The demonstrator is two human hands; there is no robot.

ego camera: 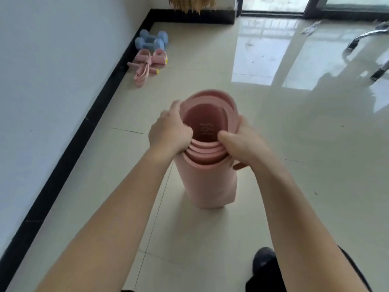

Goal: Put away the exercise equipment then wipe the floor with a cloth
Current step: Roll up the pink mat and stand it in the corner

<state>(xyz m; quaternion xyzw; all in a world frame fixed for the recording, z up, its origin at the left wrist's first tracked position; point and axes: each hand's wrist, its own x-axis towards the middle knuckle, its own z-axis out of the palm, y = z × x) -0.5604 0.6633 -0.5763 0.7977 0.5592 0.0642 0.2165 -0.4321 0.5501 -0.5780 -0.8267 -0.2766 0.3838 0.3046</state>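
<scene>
**Rolled Mat: Upright Position, Two-Hand Grip**

The pink exercise mat (pixel 210 186) is rolled into a loose tube and stands on end on the glossy tiled floor (pixel 294 165), near the middle of the view. Its upper end is open. The spiral layers are visible at the rim, and the hollow core shows only the mat's own inner surface, which bears lettering too blurred to read.

The left hand (pixel 168 131) grasps the left side of the top rim, fingers curled round the layers. The right hand (pixel 242 144) grasps the right side of the rim, with its thumb across the layer edges.

Two blue dumbbells (pixel 151 41) lie side by side against the black skirting (pixel 94 114) at the foot of the white wall (pixel 52 81). A pink pedal resistance band (pixel 149 62) lies just beside them, nearer the camera. Both are well apart from the mat.

A dark shoe (pixel 265 262) rests on the floor below the right forearm. A chrome tube frame (pixel 366 36) shows at the upper right.
</scene>
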